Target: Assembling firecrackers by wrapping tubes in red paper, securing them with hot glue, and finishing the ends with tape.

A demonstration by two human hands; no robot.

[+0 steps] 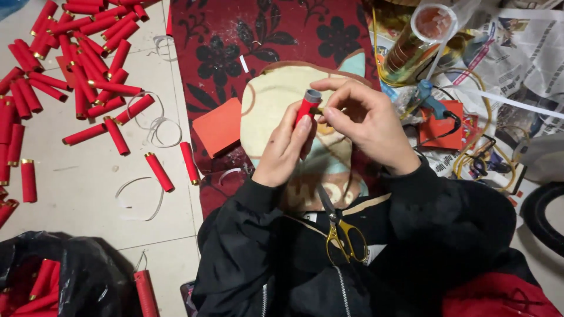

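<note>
Red paper tube [305, 111] held upright above the lap, clamped in the left hand [286, 147]; right hand [364, 120] pinches closed at its grey top end. Gold-handled scissors [343, 232] rest below, on the lap.

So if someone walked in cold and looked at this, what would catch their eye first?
Probably the two hands at the centre: the left hand grips a small red paper tube with a grey end, while the right hand pinches at its top. Next, the heap of similar red paper tubes scattered over the pale floor at upper left, and the gold-handled scissors on the dark-sleeved lap.
</note>
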